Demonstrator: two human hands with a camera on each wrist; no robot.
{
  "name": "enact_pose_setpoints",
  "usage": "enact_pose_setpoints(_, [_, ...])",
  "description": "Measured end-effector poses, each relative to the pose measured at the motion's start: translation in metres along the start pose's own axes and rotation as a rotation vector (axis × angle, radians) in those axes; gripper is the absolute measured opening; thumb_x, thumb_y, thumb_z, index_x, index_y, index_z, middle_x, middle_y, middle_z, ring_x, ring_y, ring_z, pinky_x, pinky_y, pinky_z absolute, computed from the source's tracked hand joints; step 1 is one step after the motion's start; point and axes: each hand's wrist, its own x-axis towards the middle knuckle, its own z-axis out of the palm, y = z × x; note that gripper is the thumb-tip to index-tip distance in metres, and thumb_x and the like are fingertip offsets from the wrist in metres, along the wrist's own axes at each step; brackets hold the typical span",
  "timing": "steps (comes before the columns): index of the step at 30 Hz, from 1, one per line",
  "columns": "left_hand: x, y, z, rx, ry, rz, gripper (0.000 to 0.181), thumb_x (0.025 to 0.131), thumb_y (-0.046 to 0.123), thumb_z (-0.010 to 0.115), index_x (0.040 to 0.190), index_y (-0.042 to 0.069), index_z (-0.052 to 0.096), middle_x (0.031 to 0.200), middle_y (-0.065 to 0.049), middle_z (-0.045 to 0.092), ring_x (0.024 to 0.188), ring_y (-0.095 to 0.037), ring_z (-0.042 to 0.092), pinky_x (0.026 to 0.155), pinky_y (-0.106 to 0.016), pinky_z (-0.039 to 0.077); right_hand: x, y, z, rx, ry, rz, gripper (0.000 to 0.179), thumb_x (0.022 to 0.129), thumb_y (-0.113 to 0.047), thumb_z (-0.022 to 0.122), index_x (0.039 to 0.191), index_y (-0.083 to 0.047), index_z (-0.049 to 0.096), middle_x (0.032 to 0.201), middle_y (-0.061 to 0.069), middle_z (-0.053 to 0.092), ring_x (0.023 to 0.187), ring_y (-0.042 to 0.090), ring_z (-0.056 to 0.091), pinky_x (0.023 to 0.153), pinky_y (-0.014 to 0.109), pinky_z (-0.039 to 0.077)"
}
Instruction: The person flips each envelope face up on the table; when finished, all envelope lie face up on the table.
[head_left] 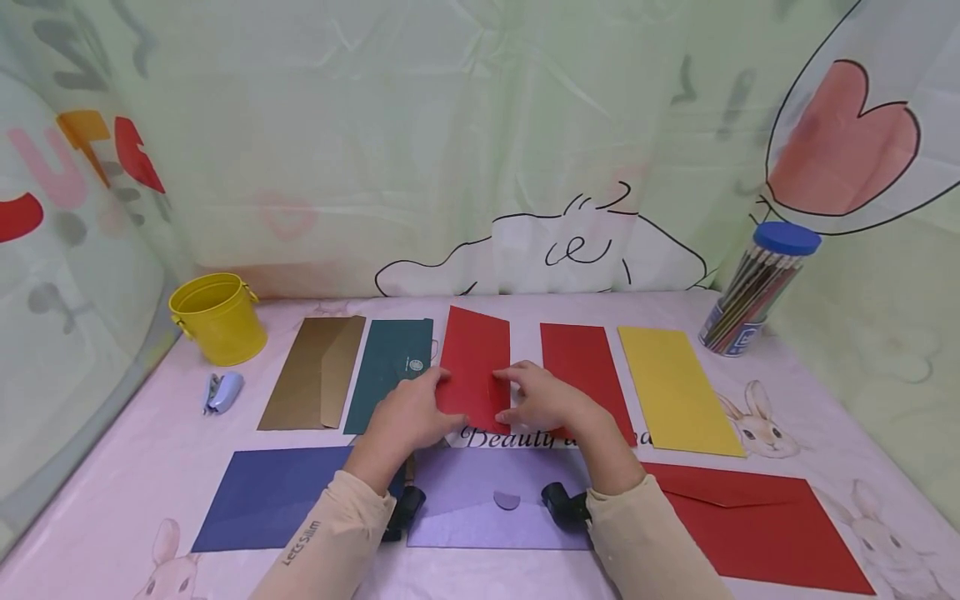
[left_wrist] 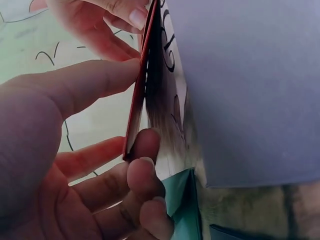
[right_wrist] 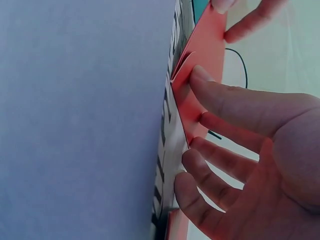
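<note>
Both hands hold a red envelope (head_left: 474,358) tilted up at the middle of the back row. My left hand (head_left: 408,408) pinches its left edge, thumb on the near face, with fingertips showing around the edge in the left wrist view. My right hand (head_left: 551,400) is at the right edge. There the thumb presses the narrow folded flap (right_wrist: 186,66), while the other fingers lie along the side of the envelope. Just in front of the hands a lilac envelope (head_left: 480,500) with a round tab lies flat.
A brown envelope (head_left: 300,375), a green one (head_left: 382,367), another red one (head_left: 581,358) and a yellow one (head_left: 678,383) line the back. Blue (head_left: 262,492) and large red (head_left: 772,533) envelopes lie nearer. A yellow bucket (head_left: 225,329), a stapler (head_left: 222,392) and a pencil jar (head_left: 753,296) stand around.
</note>
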Motion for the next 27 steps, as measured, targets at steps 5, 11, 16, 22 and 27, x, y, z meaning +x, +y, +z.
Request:
enact_pose_setpoints(5, [-0.0009,-0.0008,0.0017,0.053,-0.024,0.012,0.071,0.079,0.035,0.083,0.141,0.012,0.056,0.116,-0.012,0.065,0.096,-0.029,0.063,0.077,-0.048,0.055,-0.0003,-0.0005,-0.0001,-0.029,-0.001,-0.005,0.07,0.084,-0.017,0.081,0.147,-0.008,0.052,0.146,0.018,0.044,0.13,0.036,0.046,0.094,0.046,0.052])
enact_pose_setpoints(11, [-0.0026,-0.0009,0.0033,0.082,-0.026,0.022,0.069,0.079,0.036,0.083,0.138,0.012,0.059,0.11,-0.011,0.066,0.092,-0.027,0.063,0.073,-0.046,0.054,-0.0003,-0.0013,0.0005,-0.036,0.0,-0.006,0.068,0.084,-0.017,0.082,0.145,-0.007,0.054,0.146,0.018,0.045,0.132,0.037,0.045,0.094,0.046,0.052])
enact_pose_setpoints(16, [-0.0023,-0.0013,0.005,0.117,-0.017,0.026,0.068,0.079,0.039,0.082,0.137,0.013,0.06,0.108,-0.01,0.067,0.09,-0.025,0.063,0.071,-0.045,0.054,-0.0001,-0.0013,0.0009,-0.037,-0.001,0.001,0.068,0.084,-0.016,0.081,0.145,-0.008,0.054,0.146,0.018,0.044,0.133,0.037,0.043,0.094,0.047,0.052])
enact_pose_setpoints(22, [-0.0025,-0.0011,0.0056,0.137,-0.005,0.033,0.068,0.077,0.041,0.083,0.136,0.014,0.062,0.108,-0.009,0.067,0.09,-0.025,0.063,0.07,-0.045,0.053,-0.0019,-0.003,-0.0005,-0.048,-0.008,0.003,0.068,0.084,-0.016,0.081,0.145,-0.008,0.054,0.147,0.018,0.044,0.134,0.037,0.041,0.095,0.048,0.051])
enact_pose_setpoints(27, [-0.0032,0.0,0.0061,0.152,-0.007,0.024,0.07,0.076,0.042,0.083,0.136,0.014,0.062,0.106,-0.009,0.067,0.09,-0.025,0.062,0.071,-0.045,0.053,-0.0029,-0.0043,-0.001,-0.056,-0.011,0.003,0.066,0.084,-0.015,0.08,0.145,-0.008,0.055,0.147,0.018,0.044,0.135,0.038,0.041,0.096,0.05,0.051])
